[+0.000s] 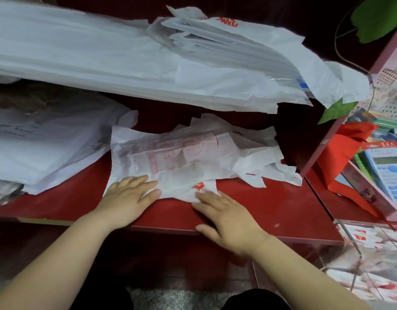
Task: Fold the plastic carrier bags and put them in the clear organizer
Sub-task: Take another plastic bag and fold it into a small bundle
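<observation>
Both hands, left hand (128, 195) and right hand (224, 218), are pressing flat, fingers straight, on a crumpled carrier bag (182, 159) that is likely slipping across the glossy table (271, 202).

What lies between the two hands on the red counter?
Head view: between left hand and right hand lies the near edge of the carrier bag, then bare red counter.

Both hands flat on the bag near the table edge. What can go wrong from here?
1. The bag is creased and its handles are bunched to the right, so a fold made now would likely come out lopsided.
2. The left hand and right hand only press flat, with no grip. Slick plastic this near the table front edge may slide off.
3. The left pile lies close, and a smoothing sweep could drag it along.
</observation>
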`<state>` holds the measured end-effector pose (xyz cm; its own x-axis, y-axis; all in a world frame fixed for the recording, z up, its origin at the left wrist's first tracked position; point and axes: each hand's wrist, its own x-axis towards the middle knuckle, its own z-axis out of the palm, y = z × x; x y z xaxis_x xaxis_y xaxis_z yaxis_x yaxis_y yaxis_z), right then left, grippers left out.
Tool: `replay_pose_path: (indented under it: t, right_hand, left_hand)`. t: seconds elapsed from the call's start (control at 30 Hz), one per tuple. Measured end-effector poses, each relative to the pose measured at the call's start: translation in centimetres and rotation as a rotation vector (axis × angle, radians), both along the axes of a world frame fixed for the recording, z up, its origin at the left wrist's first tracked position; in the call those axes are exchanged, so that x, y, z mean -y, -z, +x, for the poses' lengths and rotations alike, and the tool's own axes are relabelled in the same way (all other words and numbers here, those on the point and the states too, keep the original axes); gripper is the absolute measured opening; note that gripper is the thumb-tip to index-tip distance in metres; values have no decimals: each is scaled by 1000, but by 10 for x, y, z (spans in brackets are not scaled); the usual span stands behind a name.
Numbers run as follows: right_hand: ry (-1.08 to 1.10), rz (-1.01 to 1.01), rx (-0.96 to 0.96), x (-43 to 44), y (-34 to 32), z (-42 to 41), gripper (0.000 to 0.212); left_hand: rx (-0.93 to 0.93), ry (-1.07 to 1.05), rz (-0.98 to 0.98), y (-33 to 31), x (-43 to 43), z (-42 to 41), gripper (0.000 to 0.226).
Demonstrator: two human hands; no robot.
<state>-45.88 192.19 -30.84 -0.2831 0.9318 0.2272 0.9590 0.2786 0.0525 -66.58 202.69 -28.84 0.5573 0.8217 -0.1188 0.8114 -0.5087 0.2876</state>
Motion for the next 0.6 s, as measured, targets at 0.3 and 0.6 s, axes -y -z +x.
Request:
replay_pose_path:
  t: [0.3,0.6]
  right_hand:
    - [558,-234,37,-20,-19,91,84]
    - [615,530,-158,-7,-18,84,37]
  left_hand:
    - [144,82,-48,3,14,1,54]
    - [370,0,156,10,47,51,52]
